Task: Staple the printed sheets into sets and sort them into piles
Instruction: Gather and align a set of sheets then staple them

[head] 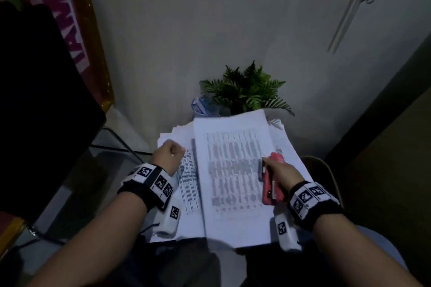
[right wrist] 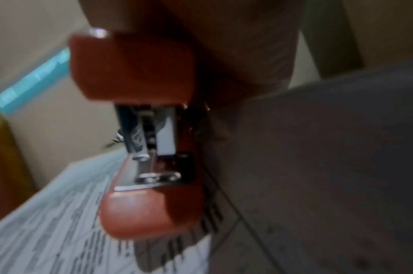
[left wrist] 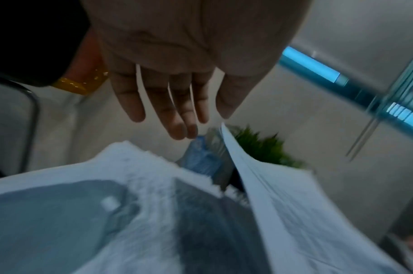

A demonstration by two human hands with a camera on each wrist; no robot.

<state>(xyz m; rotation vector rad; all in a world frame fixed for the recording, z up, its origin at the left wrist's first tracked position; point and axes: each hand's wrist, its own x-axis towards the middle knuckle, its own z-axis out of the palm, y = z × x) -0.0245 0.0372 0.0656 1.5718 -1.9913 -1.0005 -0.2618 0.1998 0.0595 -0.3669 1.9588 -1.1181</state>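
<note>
A loose stack of printed sheets lies on my lap. A top set of sheets with blurred table print lies over it, shifted right. My left hand hovers over the stack's left side; in the left wrist view its fingers hang relaxed above the paper and hold nothing. The top set's edge is raised beside them. My right hand grips a red stapler over the right edge of the top set. The right wrist view shows the stapler with its jaws apart above the print.
A green fern and a blue packet stand by the wall just beyond the sheets. A black chair back fills the left side, and a curved wooden chair edge is at the right.
</note>
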